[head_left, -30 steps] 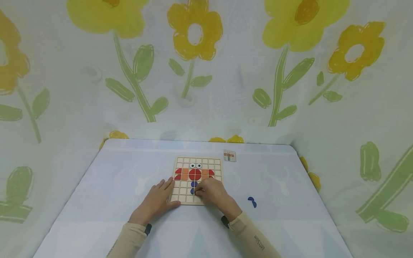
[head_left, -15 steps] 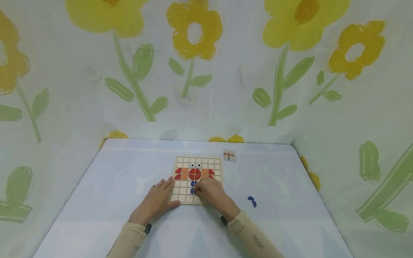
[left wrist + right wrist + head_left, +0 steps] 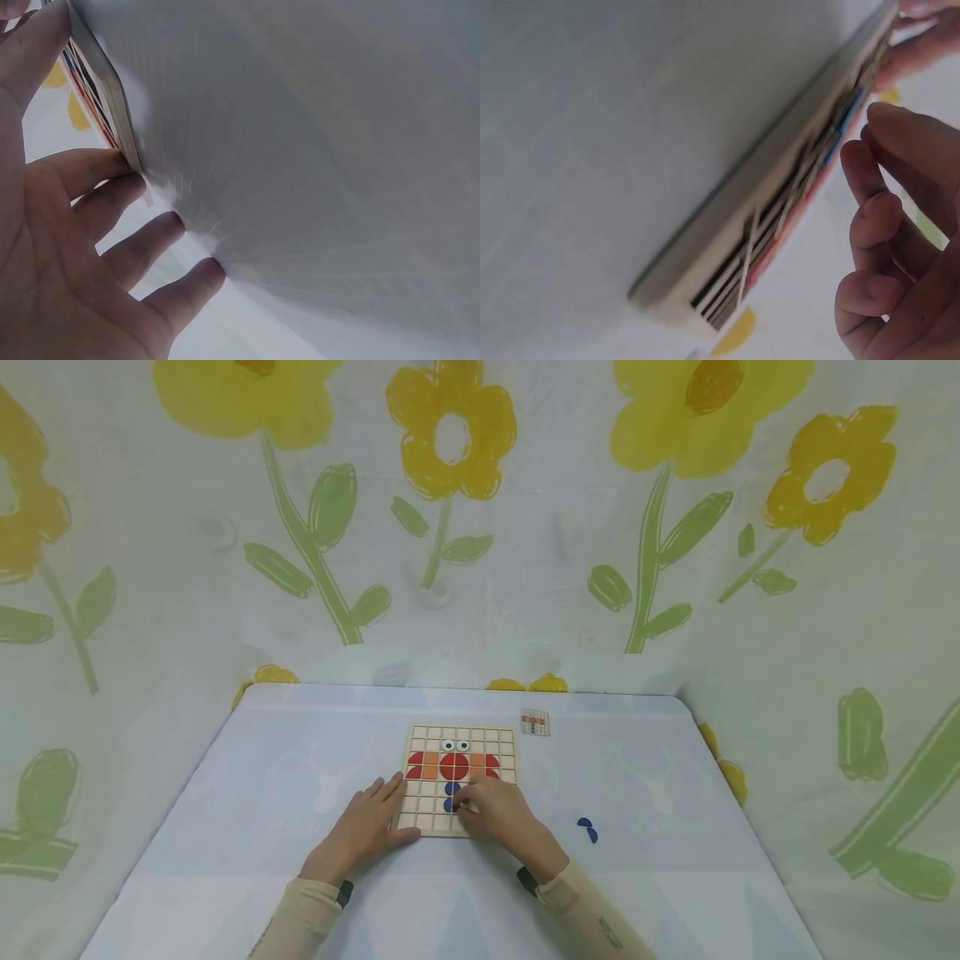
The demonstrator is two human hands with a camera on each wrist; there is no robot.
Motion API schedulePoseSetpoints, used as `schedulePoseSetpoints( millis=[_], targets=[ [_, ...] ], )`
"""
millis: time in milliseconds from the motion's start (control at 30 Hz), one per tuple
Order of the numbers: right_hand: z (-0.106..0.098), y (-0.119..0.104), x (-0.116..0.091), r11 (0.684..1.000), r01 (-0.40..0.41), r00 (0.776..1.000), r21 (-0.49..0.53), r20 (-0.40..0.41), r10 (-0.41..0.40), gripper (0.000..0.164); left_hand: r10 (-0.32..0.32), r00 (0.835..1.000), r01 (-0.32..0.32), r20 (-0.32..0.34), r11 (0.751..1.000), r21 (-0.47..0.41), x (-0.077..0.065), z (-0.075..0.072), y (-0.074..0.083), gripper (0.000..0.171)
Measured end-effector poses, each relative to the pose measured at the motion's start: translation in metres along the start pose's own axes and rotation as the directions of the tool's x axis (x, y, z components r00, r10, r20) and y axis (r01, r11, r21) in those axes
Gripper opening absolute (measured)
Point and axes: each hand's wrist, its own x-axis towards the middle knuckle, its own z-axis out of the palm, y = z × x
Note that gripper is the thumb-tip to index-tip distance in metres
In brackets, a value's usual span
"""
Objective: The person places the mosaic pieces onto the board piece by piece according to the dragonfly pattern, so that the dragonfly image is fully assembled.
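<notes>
A wooden grid board [image 3: 424, 821] lies on the table, bearing red, orange and blue pieces and two round eye pieces [image 3: 455, 746]. My left hand [image 3: 362, 828] rests at the board's left side, fingers spread and extended, with fingertips along its edge in the left wrist view. Over the lower right of the board, my right hand [image 3: 491, 806] has curled fingers, thumb and index pinching at a small blue piece [image 3: 448, 806] in the lower middle. The fingertips partly hide that piece. Just above it lies another blue piece [image 3: 452, 788]. A red circle [image 3: 453, 767] sits mid-board.
Two blue half-circle pieces [image 3: 585, 822] lie on the table to the right of the board. Behind the board's right corner is a small pattern card [image 3: 535, 722]. A flower-printed cloth [image 3: 525, 552] stands around the table's back and sides.
The right forearm and wrist have shifted slightly right, while the fingertips stay at the lower blue piece. The left hand and the board stay in place.
</notes>
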Motion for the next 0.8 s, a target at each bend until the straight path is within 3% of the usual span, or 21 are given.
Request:
schedulePoseSetpoints(
  millis=[200, 567, 800],
  targets=[
    [-0.017, 0.011, -0.017, 0.998, -0.06, 0.99, -0.004, -0.125, 0.059, 0.022, -0.003, 1.0, 0.003, -0.005, 1.0, 0.0, 0.001, 0.0, 0.001, 0.092],
    [-0.041, 0.056, -0.061, 0.978, -0.159, 0.932, -0.132, -0.347, 0.104, 0.018, -0.022, 1.0, 0.022, 0.013, 1.0, -0.013, 0.001, -0.001, 0.003, 0.092],
    [-0.046, 0.091, -0.093, 0.963, -0.233, 0.912, -0.136, -0.374, 0.168, 0.02, -0.032, 0.999, 0.033, 0.009, 0.999, -0.02, -0.001, -0.002, 0.005, 0.092]
  ],
)
